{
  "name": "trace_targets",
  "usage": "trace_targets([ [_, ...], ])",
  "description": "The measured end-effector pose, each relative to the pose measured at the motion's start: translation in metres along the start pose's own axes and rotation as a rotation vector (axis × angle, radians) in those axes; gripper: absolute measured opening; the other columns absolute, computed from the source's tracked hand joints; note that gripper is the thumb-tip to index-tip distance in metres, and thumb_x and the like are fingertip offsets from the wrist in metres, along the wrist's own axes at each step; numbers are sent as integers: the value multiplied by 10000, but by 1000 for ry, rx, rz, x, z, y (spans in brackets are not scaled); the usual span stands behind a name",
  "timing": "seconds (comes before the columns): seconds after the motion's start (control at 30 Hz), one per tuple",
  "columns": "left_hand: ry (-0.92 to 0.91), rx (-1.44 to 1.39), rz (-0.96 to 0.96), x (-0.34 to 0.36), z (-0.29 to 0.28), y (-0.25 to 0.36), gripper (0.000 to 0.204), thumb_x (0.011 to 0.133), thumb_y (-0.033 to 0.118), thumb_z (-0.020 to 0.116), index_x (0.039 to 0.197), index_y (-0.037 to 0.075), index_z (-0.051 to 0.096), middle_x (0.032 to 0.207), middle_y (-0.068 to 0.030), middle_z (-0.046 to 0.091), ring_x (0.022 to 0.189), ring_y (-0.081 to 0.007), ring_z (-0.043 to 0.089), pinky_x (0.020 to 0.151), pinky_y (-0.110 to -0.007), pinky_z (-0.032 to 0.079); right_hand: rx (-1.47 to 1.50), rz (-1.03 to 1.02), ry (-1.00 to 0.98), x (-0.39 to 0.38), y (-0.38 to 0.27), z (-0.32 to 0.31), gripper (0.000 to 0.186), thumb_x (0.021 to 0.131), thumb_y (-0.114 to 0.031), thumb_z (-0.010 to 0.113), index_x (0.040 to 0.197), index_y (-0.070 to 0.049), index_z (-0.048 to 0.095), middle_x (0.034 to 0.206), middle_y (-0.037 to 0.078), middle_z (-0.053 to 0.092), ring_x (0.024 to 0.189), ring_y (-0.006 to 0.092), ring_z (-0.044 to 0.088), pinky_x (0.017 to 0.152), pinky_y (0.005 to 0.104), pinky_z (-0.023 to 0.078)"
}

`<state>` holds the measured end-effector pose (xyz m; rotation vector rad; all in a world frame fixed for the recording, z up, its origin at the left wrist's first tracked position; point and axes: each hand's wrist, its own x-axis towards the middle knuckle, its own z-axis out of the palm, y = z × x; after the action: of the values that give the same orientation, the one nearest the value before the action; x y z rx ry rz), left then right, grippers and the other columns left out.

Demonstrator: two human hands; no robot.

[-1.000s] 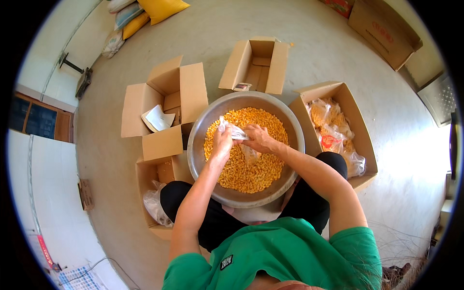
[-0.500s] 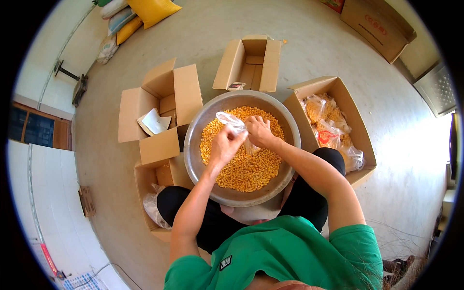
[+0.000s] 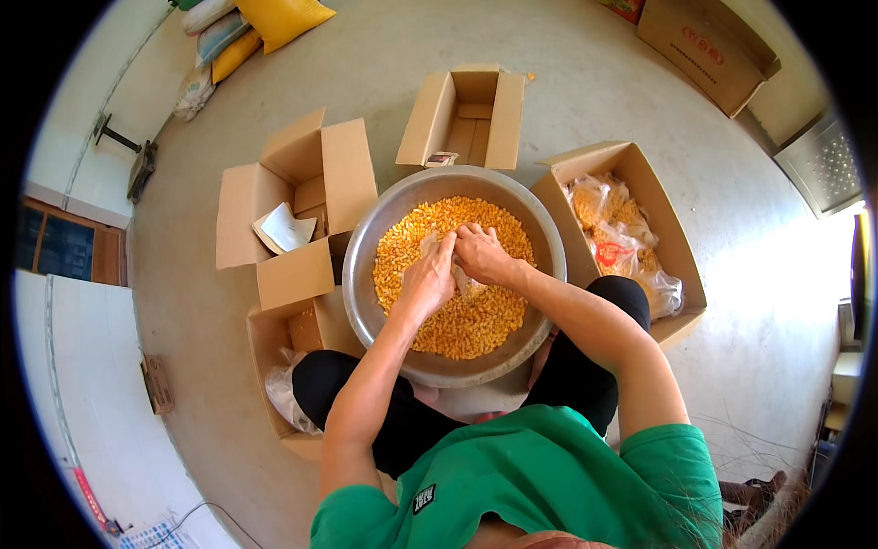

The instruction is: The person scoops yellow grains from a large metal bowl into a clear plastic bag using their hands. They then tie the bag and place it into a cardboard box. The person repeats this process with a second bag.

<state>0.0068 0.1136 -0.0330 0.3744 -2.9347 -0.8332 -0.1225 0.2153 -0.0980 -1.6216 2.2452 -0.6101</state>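
Note:
A wide steel basin [image 3: 535,215] of orange-yellow corn kernels [image 3: 457,329] sits between my bent knees. Over its middle, my left hand [image 3: 430,274] pinches a clear plastic bag [image 3: 466,284] that rests on the corn. My right hand [image 3: 483,252], fingers curled, grips the same bag just to the right, its fingertips close to the left hand's. Much of the bag is hidden by both hands, and I cannot tell what is inside it.
An open box [image 3: 681,252] of corn-filled bags stands right. Open boxes stand behind the basin [image 3: 416,119], left with white paper inside [image 3: 240,210], and lower left [image 3: 265,339]. Stacked sacks [image 3: 283,23] lie far upper left; a large carton [image 3: 700,55] is upper right.
My hands have drawn together around the bag, the left moving up and right. The white gathered top of the bag that showed earlier is now mostly covered.

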Motion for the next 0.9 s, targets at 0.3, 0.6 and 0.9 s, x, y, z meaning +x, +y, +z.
trace_targets([
  [0.3,-81,-72,-235,7,-1,-17,187,831,134,533,955,2,581,916,-226,642,853,-390,631,728,-468,484,-22,-53,244,0,-3,-8,148,810,-178,608,927,-94,643,1032,133,533,1020,319,499,841,474,413],
  [0.6,68,-370,35,3,-5,-13,231,951,205,482,934,-12,559,827,-206,583,802,-365,581,735,-430,455,257,-19,251,-7,-8,-13,159,816,-188,611,931,-78,615,841,163,600,832,375,591,728,467,469],
  [0.9,-99,-437,-156,4,-10,-13,280,976,233,444,922,-6,579,833,-190,617,770,-290,600,731,-403,456,716,-7,-173,-4,1,-17,251,902,-227,590,1091,-64,616,838,90,645,771,153,572,748,327,483],
])
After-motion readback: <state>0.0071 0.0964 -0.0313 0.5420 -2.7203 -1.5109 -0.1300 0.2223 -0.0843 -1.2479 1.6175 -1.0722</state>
